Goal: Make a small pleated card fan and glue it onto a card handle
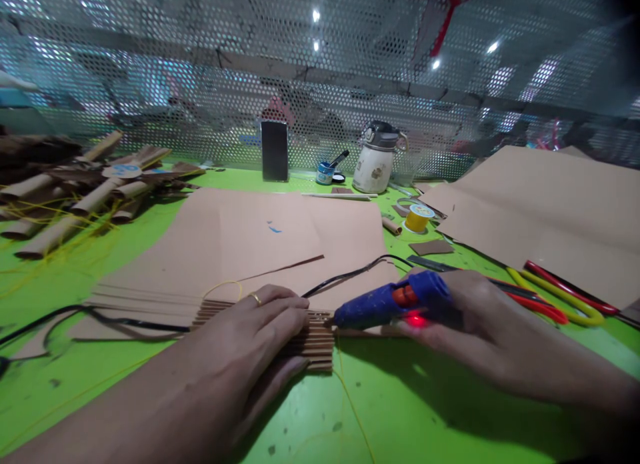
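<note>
My left hand (260, 344), with a ring on one finger, holds down a block of pleated brown paper (320, 347), fingers across its top and thumb along the near side. Much of the block is hidden under this hand. My right hand (470, 324) is wrapped round a blue hot glue gun (370, 305) with an orange part and a glowing red light. The gun's nozzle points left, at the right end of the pleats; whether it touches them I cannot tell. A yellow string (353, 397) runs from the block toward me.
Large brown paper sheets (240, 234) lie behind the hands, with a black cord (345, 275) across them. Rolled paper tubes (100, 197) stand left. Scissors (543, 307), a yellow spool (419, 219) and more sheets (545, 204) lie right. A phone (275, 151) and bottle (374, 161) stand behind.
</note>
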The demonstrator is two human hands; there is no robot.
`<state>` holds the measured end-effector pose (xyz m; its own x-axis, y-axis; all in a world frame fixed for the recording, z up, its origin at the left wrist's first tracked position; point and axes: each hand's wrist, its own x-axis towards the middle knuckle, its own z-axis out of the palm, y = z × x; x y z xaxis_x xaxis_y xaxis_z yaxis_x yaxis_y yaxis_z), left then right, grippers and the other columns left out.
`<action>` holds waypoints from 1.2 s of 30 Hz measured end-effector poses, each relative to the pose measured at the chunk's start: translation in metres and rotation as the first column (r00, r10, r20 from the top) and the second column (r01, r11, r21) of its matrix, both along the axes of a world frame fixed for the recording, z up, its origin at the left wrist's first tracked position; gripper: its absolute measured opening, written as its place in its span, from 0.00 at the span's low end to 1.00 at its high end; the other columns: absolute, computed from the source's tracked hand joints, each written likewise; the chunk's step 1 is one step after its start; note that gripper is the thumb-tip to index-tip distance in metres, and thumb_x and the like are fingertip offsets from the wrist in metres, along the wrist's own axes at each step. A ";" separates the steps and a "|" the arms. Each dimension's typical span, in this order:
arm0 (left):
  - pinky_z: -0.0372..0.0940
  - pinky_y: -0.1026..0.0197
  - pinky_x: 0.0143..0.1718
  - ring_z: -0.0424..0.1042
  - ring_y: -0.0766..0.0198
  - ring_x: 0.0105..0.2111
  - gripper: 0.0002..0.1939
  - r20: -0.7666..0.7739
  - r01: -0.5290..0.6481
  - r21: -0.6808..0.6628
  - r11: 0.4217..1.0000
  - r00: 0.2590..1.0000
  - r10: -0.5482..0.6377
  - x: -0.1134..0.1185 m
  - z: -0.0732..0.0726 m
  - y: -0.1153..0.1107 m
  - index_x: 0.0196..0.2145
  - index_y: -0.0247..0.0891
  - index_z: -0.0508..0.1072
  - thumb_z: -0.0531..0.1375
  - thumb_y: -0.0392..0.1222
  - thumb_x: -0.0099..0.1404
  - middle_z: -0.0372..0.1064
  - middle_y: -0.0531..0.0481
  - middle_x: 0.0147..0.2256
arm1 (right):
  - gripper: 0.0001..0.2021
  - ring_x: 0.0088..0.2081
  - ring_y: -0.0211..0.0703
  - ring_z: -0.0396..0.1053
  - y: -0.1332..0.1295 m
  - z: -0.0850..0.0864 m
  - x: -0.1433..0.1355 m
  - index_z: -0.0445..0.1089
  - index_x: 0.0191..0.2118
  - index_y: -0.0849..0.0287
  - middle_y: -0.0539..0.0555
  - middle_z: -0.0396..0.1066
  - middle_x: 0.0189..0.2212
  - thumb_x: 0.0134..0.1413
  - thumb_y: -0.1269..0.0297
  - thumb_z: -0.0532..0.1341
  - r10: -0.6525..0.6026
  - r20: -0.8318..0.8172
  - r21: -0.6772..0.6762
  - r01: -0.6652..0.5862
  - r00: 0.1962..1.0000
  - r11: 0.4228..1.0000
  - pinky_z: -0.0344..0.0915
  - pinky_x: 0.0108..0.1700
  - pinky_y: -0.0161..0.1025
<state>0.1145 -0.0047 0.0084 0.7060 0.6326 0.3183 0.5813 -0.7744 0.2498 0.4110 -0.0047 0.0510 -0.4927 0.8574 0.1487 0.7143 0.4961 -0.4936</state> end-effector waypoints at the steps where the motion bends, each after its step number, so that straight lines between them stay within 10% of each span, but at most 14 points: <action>1: 0.73 0.55 0.39 0.76 0.53 0.47 0.13 0.003 0.002 0.003 1.000 1.000 -0.002 0.000 0.000 0.000 0.54 0.43 0.72 0.54 0.45 0.77 0.77 0.43 0.50 | 0.09 0.25 0.40 0.68 0.000 0.000 0.000 0.71 0.33 0.55 0.49 0.73 0.25 0.65 0.60 0.60 -0.005 0.005 0.000 0.005 1.000 1.000 0.62 0.26 0.34; 36: 0.76 0.56 0.43 0.76 0.54 0.48 0.15 -0.012 0.060 0.142 0.988 0.998 -0.059 -0.003 0.000 0.001 0.54 0.41 0.75 0.53 0.41 0.76 0.78 0.44 0.50 | 0.09 0.26 0.39 0.68 -0.003 -0.003 0.003 0.71 0.34 0.55 0.48 0.73 0.26 0.65 0.59 0.61 -0.003 0.023 0.039 0.002 1.000 0.999 0.63 0.26 0.33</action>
